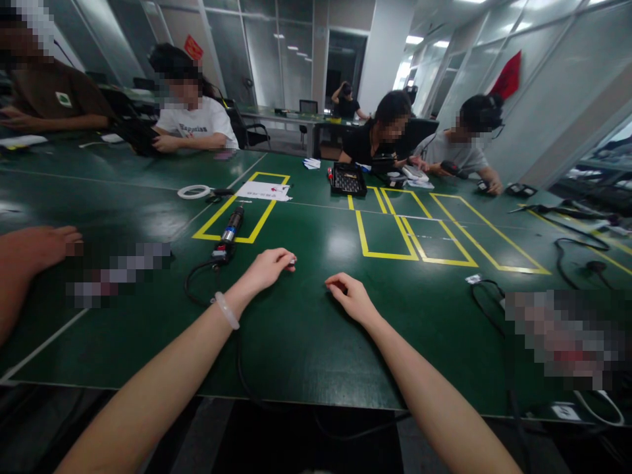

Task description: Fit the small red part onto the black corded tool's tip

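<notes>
Both my hands rest on the green table [306, 329]. My left hand [269, 266] wears a pale bracelet on the wrist, and its fingers pinch a small pale thing at the fingertips that I cannot make out. My right hand [348, 295] lies a little to the right with its fingers curled in; nothing shows in it. An electric screwdriver [230, 236] with a black cable lies just beyond my left hand, partly inside a yellow taped rectangle.
A black tray [348, 179], white papers [264, 191] and a roll of white tape [194, 191] lie further back. Yellow taped boxes [419, 230] mark the table. Cables [567, 253] lie at the right. Another person's hand [42, 247] rests at the left; several people sit across.
</notes>
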The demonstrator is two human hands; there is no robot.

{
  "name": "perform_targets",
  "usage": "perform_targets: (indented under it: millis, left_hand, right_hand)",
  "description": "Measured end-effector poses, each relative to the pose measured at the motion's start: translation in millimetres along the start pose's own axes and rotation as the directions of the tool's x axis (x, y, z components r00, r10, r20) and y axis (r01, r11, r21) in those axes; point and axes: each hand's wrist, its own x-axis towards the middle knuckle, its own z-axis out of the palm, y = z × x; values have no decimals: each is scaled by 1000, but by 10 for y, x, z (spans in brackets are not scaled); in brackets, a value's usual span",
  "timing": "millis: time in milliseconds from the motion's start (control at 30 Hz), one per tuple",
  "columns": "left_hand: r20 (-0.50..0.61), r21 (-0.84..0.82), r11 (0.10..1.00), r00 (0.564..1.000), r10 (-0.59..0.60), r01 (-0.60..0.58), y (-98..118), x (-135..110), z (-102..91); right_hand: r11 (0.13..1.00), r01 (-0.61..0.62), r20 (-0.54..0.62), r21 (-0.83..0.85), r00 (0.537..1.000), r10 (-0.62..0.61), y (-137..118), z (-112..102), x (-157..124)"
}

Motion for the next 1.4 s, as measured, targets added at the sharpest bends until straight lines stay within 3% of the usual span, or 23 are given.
perform_targets:
  millis: [133, 300, 400, 667, 900, 1067, 1233, 1400]
  left_hand:
    - [202, -272, 960, 972, 118, -60, 246, -52, 431]
    - [293, -433, 897, 926, 237, -93, 302, -194, 630]
    - [287, -422, 898, 921, 263, -125, 274, -229, 649]
    - [160, -354, 915, 951, 265, -196, 268, -236, 583]
    - [104, -299, 886, 910, 401, -356, 315, -268, 596]
    - [84, -241, 900, 917, 391, -362, 300, -264, 599]
    - [56, -220, 914, 931, 360, -341, 256, -244, 581]
    - [74, -193, 920, 930, 361, -341, 232, -242, 567]
  right_hand:
    - [993, -19, 28, 116, 999, 16, 6, -5, -1]
    - [972, -15, 124, 235, 992, -14, -23, 0, 2]
    - [974, -24, 141, 226, 990, -9, -44, 4, -1]
    - [981, -80, 38, 174, 997, 74, -21, -10, 6]
    - [989, -91, 46, 119, 995, 86, 32, -35, 28]
    - [990, -86, 82, 111, 994, 77, 35, -21, 27]
    - [949, -97, 24, 300, 995, 95, 45, -1, 19]
    - [963, -69, 46, 259, 997, 59, 29, 4, 17]
